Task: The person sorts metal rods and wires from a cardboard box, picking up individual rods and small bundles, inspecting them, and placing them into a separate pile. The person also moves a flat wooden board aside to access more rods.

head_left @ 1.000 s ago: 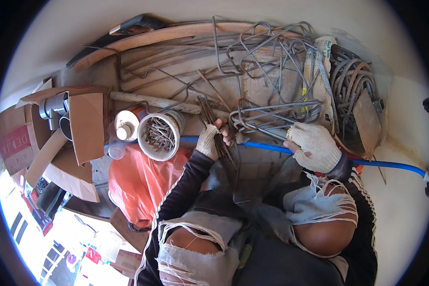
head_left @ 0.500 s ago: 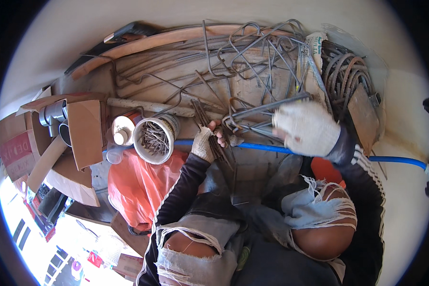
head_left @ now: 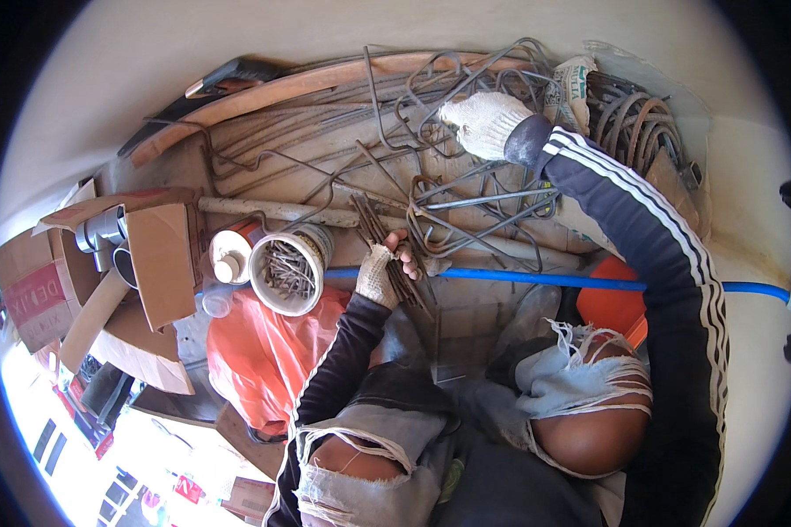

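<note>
Your right hand (head_left: 485,123) has swung up and away from the blue pipe (head_left: 536,280) into the tangle of bent wire stirrups (head_left: 466,189), its knit glove curled down on them, though whether it grips one is hard to tell. Your left hand (head_left: 380,274) stays clamped on a bundle of thin rusty steel rods (head_left: 387,246), long axis running up-left to down-right, beside the white tub of nails (head_left: 286,272).

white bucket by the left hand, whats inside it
The white bucket holds a loose heap of rusty nails, filling it near the rim. Its bottom and anything beneath the nails is covered.
</note>
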A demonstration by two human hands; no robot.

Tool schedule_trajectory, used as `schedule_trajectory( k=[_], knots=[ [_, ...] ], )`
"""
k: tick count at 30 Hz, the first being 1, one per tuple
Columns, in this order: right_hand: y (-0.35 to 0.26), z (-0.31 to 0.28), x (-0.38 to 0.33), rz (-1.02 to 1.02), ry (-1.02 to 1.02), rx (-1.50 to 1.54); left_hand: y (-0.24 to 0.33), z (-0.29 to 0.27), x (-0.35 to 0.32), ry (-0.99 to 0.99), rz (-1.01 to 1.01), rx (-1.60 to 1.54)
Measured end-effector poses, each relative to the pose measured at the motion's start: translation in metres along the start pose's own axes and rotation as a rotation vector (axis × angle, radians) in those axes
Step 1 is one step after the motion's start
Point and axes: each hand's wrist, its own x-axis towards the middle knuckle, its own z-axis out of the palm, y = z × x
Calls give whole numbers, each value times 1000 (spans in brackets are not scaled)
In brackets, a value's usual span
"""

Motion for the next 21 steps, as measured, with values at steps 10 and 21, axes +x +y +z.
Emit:
schedule_trajectory(
  k=[10, 21],
  knots=[
    [-12, 29, 21, -102, 33, -260, -1, 4, -1, -67, 1, -72],
    [-5, 32, 26, -64, 77, -243, -2, 2, -6, -53, 16, 52]
  ],
)
